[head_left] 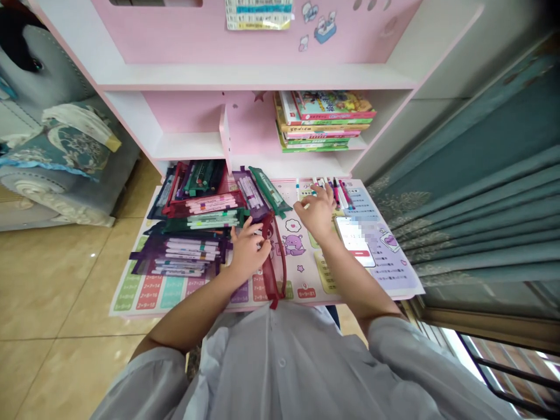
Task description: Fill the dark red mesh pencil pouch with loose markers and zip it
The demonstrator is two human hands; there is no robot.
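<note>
My left hand (248, 252) has its fingers spread, with thumb and index at the left edge of a red mesh zip pouch (275, 274). This pouch lies lengthwise towards me, and no pens show in it. Over a row of loose markers (339, 192) at the back of the desk, my right hand (317, 214) reaches with fingers apart; its fingertips are among the nearest markers. Whether it touches one is hard to tell. Filled pouches lie left of my left hand: a purple one (188, 254), a green one (214, 219) and a red one (210, 203).
A phone (355, 242) lies right of my right forearm. Behind stand a purple pouch (251, 192) and a green pouch (269, 191), leaning back. Stacked books (324, 125) fill part of the pink shelf (258, 79). Curtains (481, 175) hang at the right.
</note>
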